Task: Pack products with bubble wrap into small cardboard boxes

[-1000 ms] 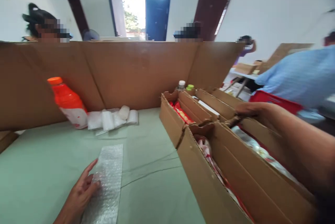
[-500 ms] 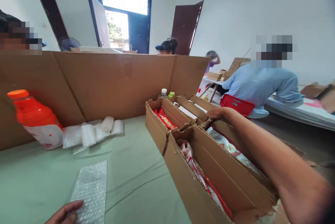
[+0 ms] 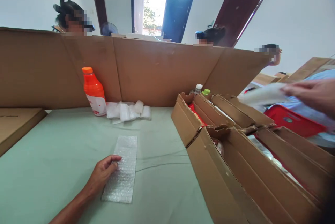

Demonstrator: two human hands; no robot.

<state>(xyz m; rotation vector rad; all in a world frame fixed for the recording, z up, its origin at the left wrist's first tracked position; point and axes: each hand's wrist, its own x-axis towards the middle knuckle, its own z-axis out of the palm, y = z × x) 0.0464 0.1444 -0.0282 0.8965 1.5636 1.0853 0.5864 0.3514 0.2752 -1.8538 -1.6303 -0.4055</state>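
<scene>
Bubble wrap strip [image 3: 122,171] — left hand [image 3: 101,175] flat on it, fingers [image 3: 114,160] curled.

No wording can be read anywhere — the orange bottle [image 3: 93,90] carries a white label with red marks too blurred to make out, and the cardboard boxes [image 3: 235,168] show no legible print.

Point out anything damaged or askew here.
The cardboard boxes have ragged, torn flap edges near their corners. Otherwise the bubble wrap strip lies flat under the left hand and the orange bottle stands upright.
</scene>
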